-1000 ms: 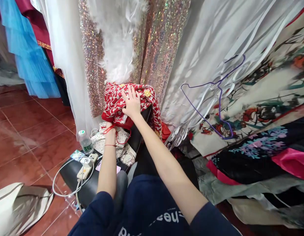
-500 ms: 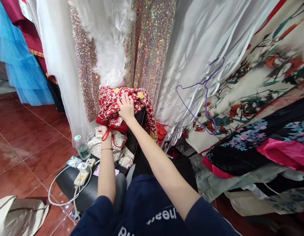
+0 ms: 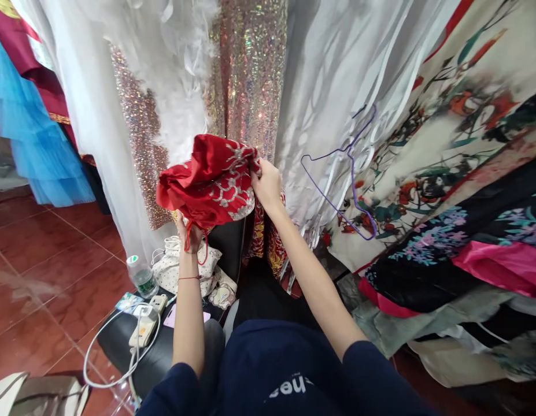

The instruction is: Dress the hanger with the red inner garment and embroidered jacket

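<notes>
A red satin garment with silver embroidery is raised in front of me, its plain red side partly folded over. My right hand grips its gathered right edge, fingers closed on the cloth. From below, my left hand holds the lower left part; its fingertips are mostly hidden beneath the fabric. Red ties dangle over that palm. More red and gold cloth hangs down past the black seat, below my right hand.
On the black seat lie a dotted white bag, a plastic bottle, a power strip with a white cable, and a purple phone-like slab. Gowns hang ahead. A purple hanger hangs at right.
The red garment has been lifted and turned so its plain red side shows. My right hand has moved right from lying flat on it to gripping its edge.
</notes>
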The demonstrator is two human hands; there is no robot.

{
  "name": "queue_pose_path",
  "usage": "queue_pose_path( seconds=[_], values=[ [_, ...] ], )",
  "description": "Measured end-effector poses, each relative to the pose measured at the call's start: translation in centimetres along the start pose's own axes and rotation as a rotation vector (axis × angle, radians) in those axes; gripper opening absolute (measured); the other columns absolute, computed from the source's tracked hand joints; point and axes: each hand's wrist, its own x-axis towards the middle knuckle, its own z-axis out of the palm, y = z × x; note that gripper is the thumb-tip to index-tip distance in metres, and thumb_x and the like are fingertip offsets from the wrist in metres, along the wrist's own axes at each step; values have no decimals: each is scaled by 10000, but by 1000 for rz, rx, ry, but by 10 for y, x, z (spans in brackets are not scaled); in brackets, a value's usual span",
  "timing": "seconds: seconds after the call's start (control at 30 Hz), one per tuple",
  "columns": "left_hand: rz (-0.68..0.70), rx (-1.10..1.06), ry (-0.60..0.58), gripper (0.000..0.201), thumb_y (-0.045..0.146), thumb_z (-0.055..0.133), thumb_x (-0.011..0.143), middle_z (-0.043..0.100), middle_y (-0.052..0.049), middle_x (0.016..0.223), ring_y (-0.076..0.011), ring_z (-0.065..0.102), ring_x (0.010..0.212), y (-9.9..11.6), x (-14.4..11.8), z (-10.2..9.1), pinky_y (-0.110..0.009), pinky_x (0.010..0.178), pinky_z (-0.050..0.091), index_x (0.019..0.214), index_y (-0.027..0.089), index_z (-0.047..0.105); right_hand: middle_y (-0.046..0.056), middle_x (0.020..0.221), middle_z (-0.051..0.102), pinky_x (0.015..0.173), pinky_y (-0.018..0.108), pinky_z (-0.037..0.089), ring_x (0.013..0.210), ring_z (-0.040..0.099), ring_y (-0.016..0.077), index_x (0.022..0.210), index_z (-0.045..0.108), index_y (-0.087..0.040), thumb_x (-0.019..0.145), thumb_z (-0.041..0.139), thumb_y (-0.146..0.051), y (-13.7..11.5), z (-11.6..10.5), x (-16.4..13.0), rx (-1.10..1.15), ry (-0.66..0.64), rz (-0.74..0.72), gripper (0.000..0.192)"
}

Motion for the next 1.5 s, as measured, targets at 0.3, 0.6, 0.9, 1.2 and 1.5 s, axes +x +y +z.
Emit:
queue_pose_path(
  seconds=[0.3,0.6,0.9,1.2,1.5],
  values=[
    [344,611,167,655,678,522,884,669,-142,1193,-311,638,1126,58,-35,34,-480,1065,421,1325,194,500,71,937,677,764,365,505,868,642,259,1003,537,-227,825,519,-280,63,-32,-101,117,260,132,187],
    [501,377,-164,310,368,646,903,698,-60,973,-169,701,835,58,-74,157,-270,776,527,1121,211,491,166,1324,530,831,399,551,917,649,246,1491,285,-206,757,564,-110,102,-96,-164,45,19,67,792],
    [450,282,-80,87,274,616,872,691,-24,901,-165,655,827,20,-18,245,-261,845,478,931,217,586,155,1315,613,955,409,398,1243,495,295,1073,662,-168,883,529,-94,179,-134,-204,-490,-499,-669,244],
    [301,431,-211,265,185,482,829,763,-48,904,-211,675,885,-5,24,288,-304,912,448,748,214,732,63,846,734,941,467,222,944,540,272,953,690,-202,849,587,-140,248,-220,-223,-749,-491,-301,160],
    [-200,118,-513,416,544,786,665,650,-41,577,-216,617,693,-3,43,340,-350,801,461,680,129,770,43,1006,761,966,443,232,896,587,223,1024,698,-223,843,514,-80,232,-248,-168,-737,-443,-381,295]
  ],
)
